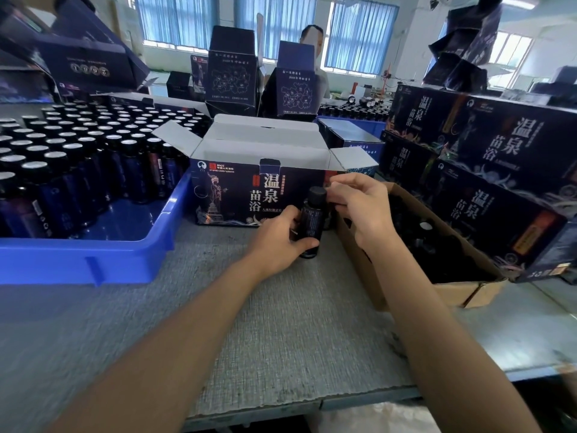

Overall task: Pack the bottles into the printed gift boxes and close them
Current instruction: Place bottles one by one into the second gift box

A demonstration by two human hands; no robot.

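Grey counter (281, 307) before an open printed gift box (249, 195). A dark bottle (310, 223) stands upright just in front of it; left hand (281, 242) grips its body, right hand (356, 198) pinches its cap (317, 192).

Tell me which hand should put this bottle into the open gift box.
Left. The left hand grips the bottle round its body, close to the open gift box; the right hand only pinches the cap.
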